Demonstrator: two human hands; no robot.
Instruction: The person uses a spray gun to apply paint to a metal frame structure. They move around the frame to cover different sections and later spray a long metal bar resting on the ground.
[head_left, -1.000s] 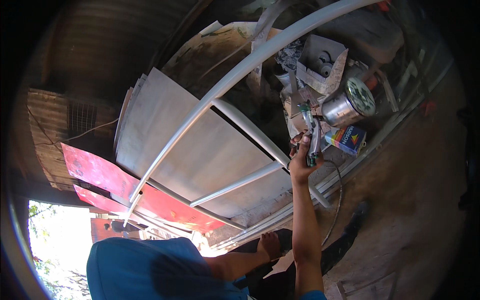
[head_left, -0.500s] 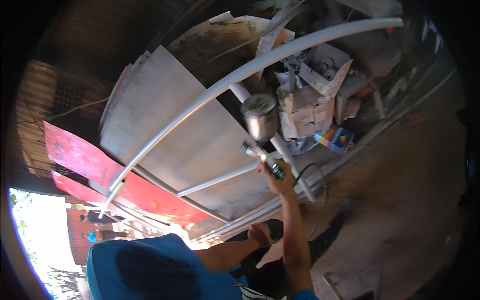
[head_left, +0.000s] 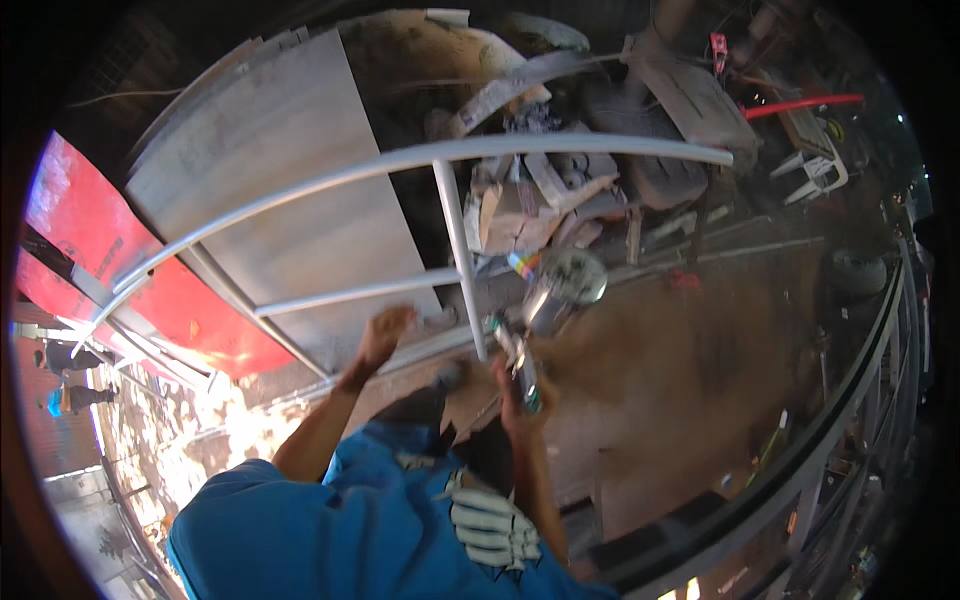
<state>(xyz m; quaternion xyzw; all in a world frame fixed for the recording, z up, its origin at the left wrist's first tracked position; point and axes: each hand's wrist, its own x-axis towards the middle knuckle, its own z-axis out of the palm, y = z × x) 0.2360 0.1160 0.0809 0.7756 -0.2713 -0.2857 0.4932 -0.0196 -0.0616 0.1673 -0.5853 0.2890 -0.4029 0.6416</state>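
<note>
My right hand (head_left: 522, 405) is closed round the handle of a spray gun (head_left: 520, 362) with a round metal cup (head_left: 568, 290) on top. The gun is just right of the lower end of a short post on a pale grey tubular metal frame (head_left: 320, 180). A long curved tube forms the frame's upper edge, with thinner bars below it. My left hand (head_left: 387, 335) is raised below the frame's lower bar, apart from it. Its fingers are loosely bent and somewhat blurred, and nothing shows in them.
Behind the frame lean a large grey sheet (head_left: 270, 130) and red panels (head_left: 190, 300). Torn cardboard boxes (head_left: 515, 215) and scrap lie beyond it. A dark metal rail (head_left: 780, 510) runs along the right. Two people (head_left: 75, 375) are far off at the left.
The view has swung to the right. My right hand has brought the spray gun from in front of the post to its right side, lower down. My left hand has risen from beside my leg.
</note>
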